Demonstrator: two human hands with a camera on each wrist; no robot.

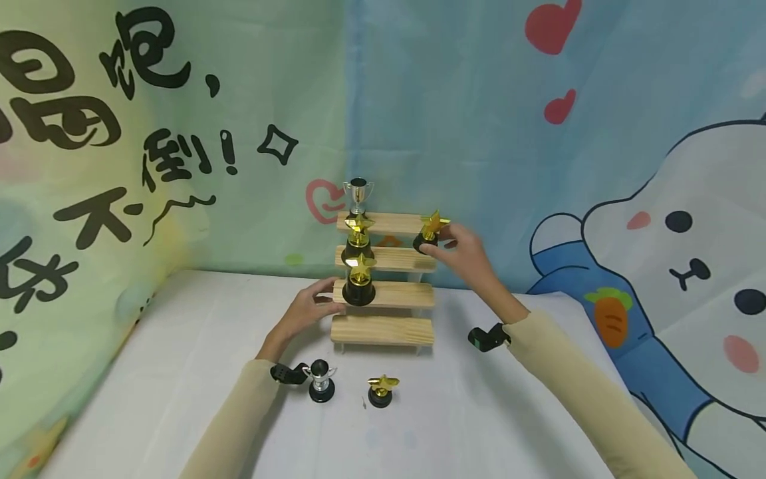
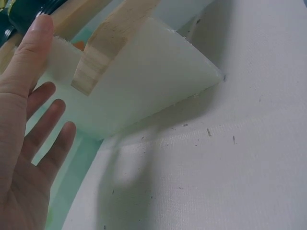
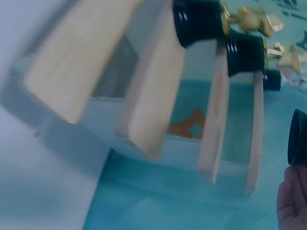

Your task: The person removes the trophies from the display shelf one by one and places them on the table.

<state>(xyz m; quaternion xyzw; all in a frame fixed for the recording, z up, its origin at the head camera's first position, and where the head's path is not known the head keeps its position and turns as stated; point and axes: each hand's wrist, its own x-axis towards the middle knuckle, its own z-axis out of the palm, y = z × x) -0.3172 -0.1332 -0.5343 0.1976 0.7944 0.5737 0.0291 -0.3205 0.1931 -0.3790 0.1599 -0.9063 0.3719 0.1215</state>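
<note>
My right hand pinches a gold star trophy by its black base, held up at the right end of the upper boards. In the right wrist view, only that trophy's dark base shows above the fingers. Beside the left end of a four-step wooden display stand is my left hand, fingers extended and thumb by a board. A silver cup trophy tops the stand at left. Below it, one per step, stand two star trophies, the upper and the lower.
On the white-covered table, in front of the stand, are another silver cup trophy near my left wrist and a smaller gold star trophy. A printed cloth backdrop hangs close behind the stand. The bottom board carries no trophy.
</note>
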